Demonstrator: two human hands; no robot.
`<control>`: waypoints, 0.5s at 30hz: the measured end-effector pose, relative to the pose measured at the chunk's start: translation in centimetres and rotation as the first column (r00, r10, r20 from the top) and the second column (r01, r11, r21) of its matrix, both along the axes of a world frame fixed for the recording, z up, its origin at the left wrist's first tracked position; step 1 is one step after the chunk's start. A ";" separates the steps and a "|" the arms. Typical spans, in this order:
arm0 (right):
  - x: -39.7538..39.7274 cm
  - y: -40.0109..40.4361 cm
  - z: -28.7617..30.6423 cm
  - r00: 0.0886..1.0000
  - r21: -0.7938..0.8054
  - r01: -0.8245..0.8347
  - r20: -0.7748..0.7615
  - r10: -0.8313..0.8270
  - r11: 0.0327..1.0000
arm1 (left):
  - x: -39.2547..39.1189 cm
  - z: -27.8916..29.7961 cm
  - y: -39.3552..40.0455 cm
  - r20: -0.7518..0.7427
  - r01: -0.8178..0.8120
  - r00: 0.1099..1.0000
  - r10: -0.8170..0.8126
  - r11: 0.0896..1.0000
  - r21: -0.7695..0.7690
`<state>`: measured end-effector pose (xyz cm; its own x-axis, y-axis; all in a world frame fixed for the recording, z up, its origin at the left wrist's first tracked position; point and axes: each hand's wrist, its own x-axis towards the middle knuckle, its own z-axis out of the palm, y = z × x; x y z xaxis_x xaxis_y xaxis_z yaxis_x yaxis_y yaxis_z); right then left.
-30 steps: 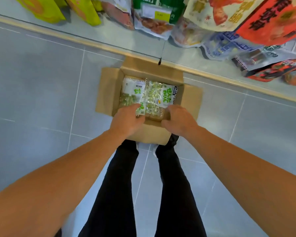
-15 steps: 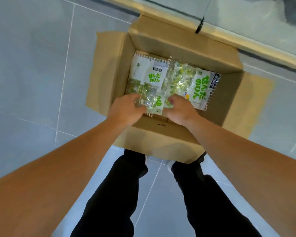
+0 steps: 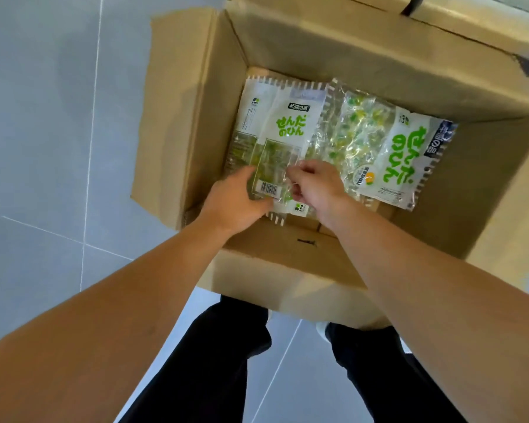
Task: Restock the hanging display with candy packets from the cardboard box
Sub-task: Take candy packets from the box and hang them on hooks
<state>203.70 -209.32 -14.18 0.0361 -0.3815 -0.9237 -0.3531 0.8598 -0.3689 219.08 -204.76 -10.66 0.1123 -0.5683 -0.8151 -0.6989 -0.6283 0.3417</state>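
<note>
Grey floor tiles (image 3: 43, 148) surround the cardboard box (image 3: 196, 117); both hands, left hand (image 3: 235, 199) and right hand (image 3: 315, 187), pinch a light, crinkly, slippery candy packet (image 3: 275, 148) by its near edge at frame centre.

one cardboard box (image 3: 196, 117), three candy packets (image 3: 287, 123), two hands (image 3: 235, 199)

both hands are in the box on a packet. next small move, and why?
Probably lift the near packet straight up out of the cardboard box. The left hand grips its left edge by the barcode and the right hand pinches its right edge, so it looks held from both sides. It lies on top of other packets, with the sideways packet beside it, apparently not pinning it.
</note>
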 end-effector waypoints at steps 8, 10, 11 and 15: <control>-4.0 -2.2 6.2 0.857 0.250 0.452 0.144 -0.494 0.857 | -3.7 3.0 0.9 0.201 0.420 0.900 -0.387 0.892 -0.165; -4.3 -2.5 7.8 0.843 0.283 0.472 0.133 -0.522 0.835 | -4.0 3.7 0.4 0.229 0.379 0.918 -0.323 0.883 -0.276; -4.6 -2.5 8.7 0.850 0.283 0.465 0.125 -0.512 0.839 | -4.0 4.1 0.1 0.220 0.353 0.931 -0.292 0.876 -0.328; -5.6 -2.8 12.7 0.896 0.238 0.383 0.140 -0.422 0.892 | -3.7 7.7 -1.0 0.128 0.195 0.980 -0.154 0.878 -0.436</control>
<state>198.11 -212.14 -1.47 0.0943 -0.2082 -0.9735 0.0964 0.9752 -0.1993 215.42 -205.75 -2.92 0.0364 -0.8853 -0.4635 -0.8229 -0.2897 0.4887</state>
